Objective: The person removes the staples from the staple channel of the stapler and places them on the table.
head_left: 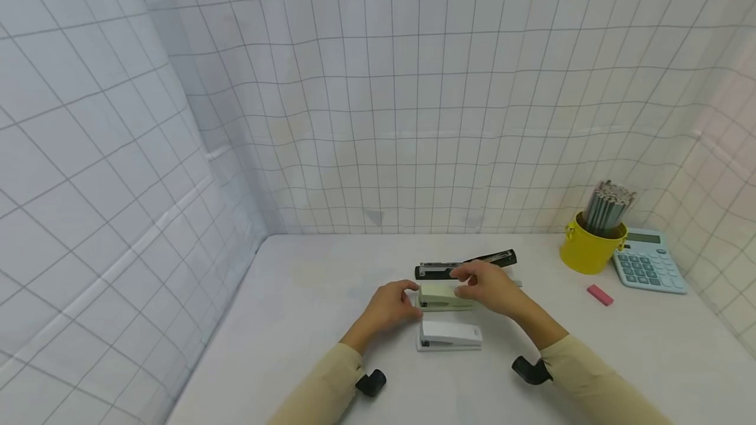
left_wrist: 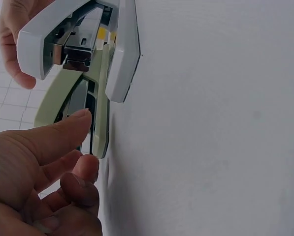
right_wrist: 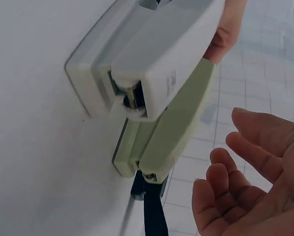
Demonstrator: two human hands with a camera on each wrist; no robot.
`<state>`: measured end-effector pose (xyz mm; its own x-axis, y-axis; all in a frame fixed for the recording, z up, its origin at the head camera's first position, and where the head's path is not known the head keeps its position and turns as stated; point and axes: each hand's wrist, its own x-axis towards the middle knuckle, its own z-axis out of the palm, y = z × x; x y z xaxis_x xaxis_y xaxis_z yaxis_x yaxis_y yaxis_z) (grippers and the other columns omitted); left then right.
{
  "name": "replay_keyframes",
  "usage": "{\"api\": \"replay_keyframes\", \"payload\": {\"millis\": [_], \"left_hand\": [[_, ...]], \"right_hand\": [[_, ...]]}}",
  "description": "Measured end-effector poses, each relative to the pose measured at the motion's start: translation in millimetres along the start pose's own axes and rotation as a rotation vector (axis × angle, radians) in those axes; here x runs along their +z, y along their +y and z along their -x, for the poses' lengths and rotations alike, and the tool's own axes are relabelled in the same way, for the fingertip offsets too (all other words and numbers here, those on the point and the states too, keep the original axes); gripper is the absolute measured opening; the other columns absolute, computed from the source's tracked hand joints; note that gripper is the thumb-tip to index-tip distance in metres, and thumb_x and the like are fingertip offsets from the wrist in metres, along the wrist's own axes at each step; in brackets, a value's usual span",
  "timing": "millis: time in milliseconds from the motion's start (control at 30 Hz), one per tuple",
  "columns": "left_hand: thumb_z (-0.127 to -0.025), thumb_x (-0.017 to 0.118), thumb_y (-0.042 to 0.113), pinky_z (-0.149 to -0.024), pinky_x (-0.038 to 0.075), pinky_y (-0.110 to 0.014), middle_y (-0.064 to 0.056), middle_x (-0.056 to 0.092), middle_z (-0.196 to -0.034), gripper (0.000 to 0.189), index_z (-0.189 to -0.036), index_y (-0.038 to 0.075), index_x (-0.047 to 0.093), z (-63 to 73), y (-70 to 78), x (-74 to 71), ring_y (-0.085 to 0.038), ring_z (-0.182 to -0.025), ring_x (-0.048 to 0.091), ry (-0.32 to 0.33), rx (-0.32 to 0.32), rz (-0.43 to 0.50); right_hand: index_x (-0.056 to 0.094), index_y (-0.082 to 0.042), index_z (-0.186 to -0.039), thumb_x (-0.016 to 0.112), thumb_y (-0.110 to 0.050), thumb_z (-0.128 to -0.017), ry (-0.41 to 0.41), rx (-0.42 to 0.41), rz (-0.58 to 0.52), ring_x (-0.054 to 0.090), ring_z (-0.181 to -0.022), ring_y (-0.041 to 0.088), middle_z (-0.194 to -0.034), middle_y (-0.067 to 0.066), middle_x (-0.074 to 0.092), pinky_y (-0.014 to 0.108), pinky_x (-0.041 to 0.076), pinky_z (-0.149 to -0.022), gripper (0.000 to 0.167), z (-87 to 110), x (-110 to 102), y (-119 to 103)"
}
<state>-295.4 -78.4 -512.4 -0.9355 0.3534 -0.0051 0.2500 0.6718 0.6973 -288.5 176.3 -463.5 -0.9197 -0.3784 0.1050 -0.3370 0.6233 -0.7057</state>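
Note:
A pale green stapler (head_left: pixel 436 295) lies between my hands, in the middle of a row of staplers. My left hand (head_left: pixel 387 308) is at its left end, thumb and forefinger spread right at the edge. In the left wrist view the thumb overlaps the green stapler (left_wrist: pixel 103 123). Over the right end hovers my right hand (head_left: pixel 491 288), fingers loosely bent and, in the right wrist view, apart from the stapler. Nearer to me is a white stapler (head_left: pixel 451 334). Behind the green one, a black stapler (head_left: pixel 436 272) lies opened out, partly covered by my right hand.
At the back right stands a yellow bucket (head_left: pixel 581 258) holding a bundle of grey sticks (head_left: pixel 605 208). A light blue calculator (head_left: pixel 652 267) lies beside it, with a pink eraser-like block (head_left: pixel 600 294) in front. Gridded white cloth (head_left: pixel 390 117) walls the table's back and sides.

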Motion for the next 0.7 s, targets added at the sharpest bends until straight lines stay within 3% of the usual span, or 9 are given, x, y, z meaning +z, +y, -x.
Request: {"api": "replay_keyframes", "payload": {"millis": [167,367,533,700], "left_hand": [[-0.079,0.086,0.019,-0.058,0.04,-0.027,0.005,0.059,-0.071,0.047,-0.121,0.004,0.07,-5.8,0.3,4.3,-0.009,-0.061,0.05,0.007,-0.008,-0.005],[-0.079,0.086,0.017,-0.058,0.04,-0.026,0.007,0.059,-0.068,0.032,-0.107,0.006,0.075,-10.6,-1.2,5.3,-0.008,-0.06,0.05,0.029,0.023,-0.018],[-0.078,0.083,0.014,-0.055,0.037,-0.024,0.009,0.052,-0.06,0.017,-0.093,0.009,0.075,-11.8,-3.6,5.5,-0.007,-0.057,0.045,0.054,0.073,-0.023],[-0.078,0.082,0.016,-0.056,0.037,-0.023,0.01,0.054,-0.062,0.017,-0.092,0.009,0.076,-12.0,-6.0,6.1,-0.005,-0.058,0.045,0.07,0.086,-0.022]], "right_hand": [[0.072,-0.004,-0.121,0.077,-0.015,-0.088,-0.032,-0.076,0.082,0.064,-0.104,0.027,-0.114,0.007,0.07,0.046,0.053,-0.087,0.035,-15.1,16,-12],[0.075,-0.01,-0.118,0.08,-0.015,-0.083,-0.078,-0.145,0.215,0.059,-0.096,0.023,-0.109,0.006,0.069,0.043,0.047,-0.083,0.035,-33.0,30,-28],[0.076,-0.011,-0.115,0.081,-0.015,-0.078,-0.115,-0.14,0.231,0.053,-0.09,0.021,-0.108,0.007,0.069,0.039,0.041,-0.077,0.037,-41.5,39,-34],[0.077,-0.01,-0.11,0.081,-0.014,-0.074,-0.125,-0.152,0.229,0.057,-0.09,0.02,-0.105,0.005,0.073,0.04,0.042,-0.079,0.037,-43.8,45,-33]]}}
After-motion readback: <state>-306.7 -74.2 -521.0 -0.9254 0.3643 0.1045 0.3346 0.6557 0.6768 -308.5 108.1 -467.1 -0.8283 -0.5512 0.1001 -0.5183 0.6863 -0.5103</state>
